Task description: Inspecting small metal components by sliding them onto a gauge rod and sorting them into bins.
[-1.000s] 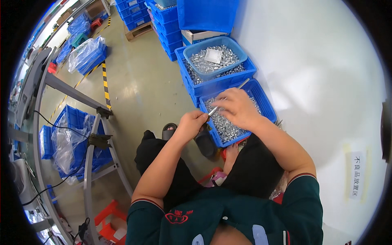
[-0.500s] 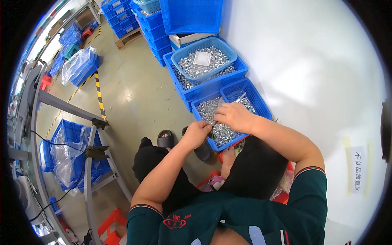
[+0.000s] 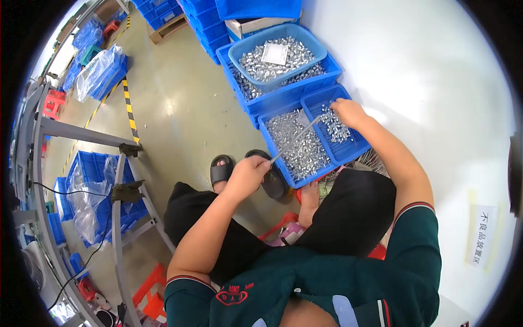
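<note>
Pinched in my left hand (image 3: 251, 175) is a thin, straight grey rod (image 3: 295, 139). It slants up and to the right across a blue basket (image 3: 294, 181) full of small silver metal pieces (image 3: 302, 155). The rod's far end lies near a smaller blue basket (image 3: 340, 158), which contains fewer silver pieces (image 3: 336, 128). Over this smaller basket's far right side is my right hand (image 3: 350, 113), its fingers closed together; whatever they hold is too small to make out. A small pale, translucent piece (image 3: 303, 117) is beside the rod's far end.
Beyond the baskets, a light-blue basin (image 3: 318, 56) of silver pieces rests in a larger blue crate (image 3: 333, 76). A white wall (image 3: 414, 82) borders the right. At left stands a grey metal frame (image 3: 117, 240). Thin rods (image 3: 371, 162) lie beside my right knee.
My hands have moved apart: the right went up and right over the smaller basket, the left drew down and left with the rod. The rod now shows along its length.
</note>
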A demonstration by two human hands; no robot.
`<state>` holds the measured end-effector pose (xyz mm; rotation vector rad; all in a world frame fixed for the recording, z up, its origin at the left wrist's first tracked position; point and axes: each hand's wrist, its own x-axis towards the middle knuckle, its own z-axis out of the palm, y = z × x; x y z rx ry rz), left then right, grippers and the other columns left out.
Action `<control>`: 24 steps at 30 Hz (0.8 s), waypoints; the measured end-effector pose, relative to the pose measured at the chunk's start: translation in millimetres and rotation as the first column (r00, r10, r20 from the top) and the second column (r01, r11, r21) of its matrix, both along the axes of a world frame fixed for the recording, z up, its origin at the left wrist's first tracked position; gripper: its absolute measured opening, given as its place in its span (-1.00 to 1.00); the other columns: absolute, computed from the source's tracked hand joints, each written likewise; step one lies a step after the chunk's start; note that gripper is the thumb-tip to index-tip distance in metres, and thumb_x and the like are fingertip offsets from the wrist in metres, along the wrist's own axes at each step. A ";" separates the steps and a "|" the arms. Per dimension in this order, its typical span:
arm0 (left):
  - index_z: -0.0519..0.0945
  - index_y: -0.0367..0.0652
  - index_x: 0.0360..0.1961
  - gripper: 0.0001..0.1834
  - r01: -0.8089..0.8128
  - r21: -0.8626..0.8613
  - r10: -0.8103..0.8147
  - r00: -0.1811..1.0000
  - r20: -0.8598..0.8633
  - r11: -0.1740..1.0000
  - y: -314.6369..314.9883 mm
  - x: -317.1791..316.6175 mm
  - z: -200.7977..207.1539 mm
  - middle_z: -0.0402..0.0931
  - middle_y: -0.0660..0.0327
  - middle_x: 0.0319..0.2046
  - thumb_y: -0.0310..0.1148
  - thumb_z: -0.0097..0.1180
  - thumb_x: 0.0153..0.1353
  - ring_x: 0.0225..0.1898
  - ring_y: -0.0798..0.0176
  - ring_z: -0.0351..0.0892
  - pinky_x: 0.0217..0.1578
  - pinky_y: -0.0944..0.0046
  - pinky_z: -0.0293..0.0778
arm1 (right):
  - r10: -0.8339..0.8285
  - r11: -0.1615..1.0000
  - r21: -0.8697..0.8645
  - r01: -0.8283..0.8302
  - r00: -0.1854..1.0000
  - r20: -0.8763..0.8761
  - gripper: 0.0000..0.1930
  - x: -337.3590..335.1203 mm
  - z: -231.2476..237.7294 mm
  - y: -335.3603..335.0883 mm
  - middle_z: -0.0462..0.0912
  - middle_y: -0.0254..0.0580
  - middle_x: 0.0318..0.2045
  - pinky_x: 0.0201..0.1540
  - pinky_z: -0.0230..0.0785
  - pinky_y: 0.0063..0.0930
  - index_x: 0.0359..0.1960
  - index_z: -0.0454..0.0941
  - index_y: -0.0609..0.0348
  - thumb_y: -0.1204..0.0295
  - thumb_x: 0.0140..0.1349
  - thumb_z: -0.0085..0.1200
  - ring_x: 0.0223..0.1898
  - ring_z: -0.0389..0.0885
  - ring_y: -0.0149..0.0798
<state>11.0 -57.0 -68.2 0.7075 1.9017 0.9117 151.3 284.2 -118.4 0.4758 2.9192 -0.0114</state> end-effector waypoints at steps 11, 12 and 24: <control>0.54 -0.29 -0.24 -0.70 -0.128 -0.006 0.128 0.982 0.141 0.992 -3.8 -12.2 33.8 0.43 0.28 -0.60 -0.25 -0.06 0.22 -0.57 0.44 0.37 -0.53 0.38 0.31 | -0.276 0.917 -0.259 0.302 0.952 0.134 -0.75 -56.7 -116.4 -96.2 0.53 0.15 -0.23 -0.11 0.39 -0.11 -0.24 0.49 0.22 0.38 0.08 -0.07 -0.19 0.53 0.10; 0.54 -0.29 -0.24 -0.70 -0.123 -0.005 0.123 0.981 0.147 0.992 -2.0 -10.8 34.7 0.43 0.28 -0.60 -0.25 -0.06 0.22 -0.57 0.44 0.37 -0.53 0.38 0.31 | -0.361 0.900 -0.226 0.372 0.928 0.090 -0.71 -45.6 -136.9 -94.1 0.51 0.16 -0.22 -0.12 0.39 -0.12 -0.23 0.47 0.26 0.31 0.09 0.04 -0.19 0.52 0.12; 0.53 -0.33 -0.26 -0.72 -0.100 0.113 0.090 0.992 0.093 0.989 -14.5 -12.3 35.2 0.48 0.17 -0.55 -0.29 -0.04 0.21 -0.48 0.34 0.43 -0.41 0.33 0.36 | -0.668 0.741 -0.153 0.653 0.740 -0.079 -0.58 -31.8 -167.2 -144.5 0.43 0.09 -0.16 -0.13 0.36 -0.09 -0.15 0.36 0.18 0.10 0.14 -0.01 -0.08 0.44 0.06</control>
